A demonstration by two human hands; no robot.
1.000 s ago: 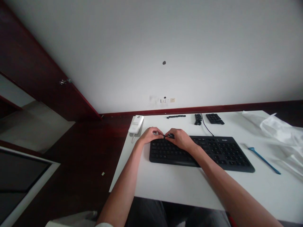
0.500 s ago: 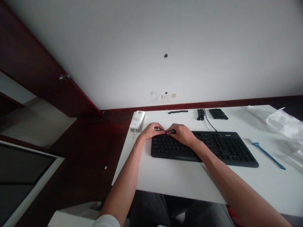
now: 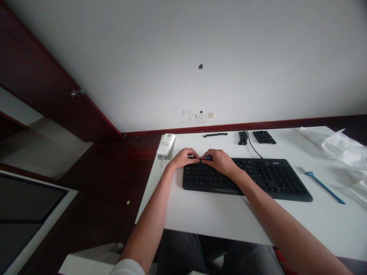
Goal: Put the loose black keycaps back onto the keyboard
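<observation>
1. A white wall (image 3: pixel 183 57) fills the upper view, with a dark red wooden door (image 3: pixel 54 80) at the left and a wall socket (image 3: pixel 210 115) low down, just above a dark red skirting board (image 3: pixel 229 127).
2. A white desk (image 3: pixel 218 221) stands below the wall. Its left and front edges lie close to the person's forearms, and dark red flooring (image 3: pixel 100 214) shows beyond the left edge.
3. A black computer keyboard (image 3: pixel 272 179) lies flat in the middle of the desk. Its left end is near the desk's left edge, and a broad strip of white desktop runs between its front and the desk's front edge.
4. The left hand (image 3: pixel 183 158) and right hand (image 3: pixel 219 163) rest over the keyboard's upper left part, curled and nearly closed. Their fingertips (image 3: pixel 200 159) meet at the centre, pinching a small black piece (image 3: pixel 208 157) just above the keys. Its exact shape is too small to tell.
5. Beyond the keyboard, near the wall, lie a row of black keycaps (image 3: pixel 215 134), a small cluster of keycaps (image 3: pixel 243 138), and a black key block (image 3: pixel 263 137). A thin black cable (image 3: pixel 254 149) runs from the keyboard toward the wall.
6. To the left is a white corded device (image 3: pixel 165 144). To the right lie a crumpled white plastic sheet (image 3: pixel 345 149) and a slim blue tool (image 3: pixel 323 187).
</observation>
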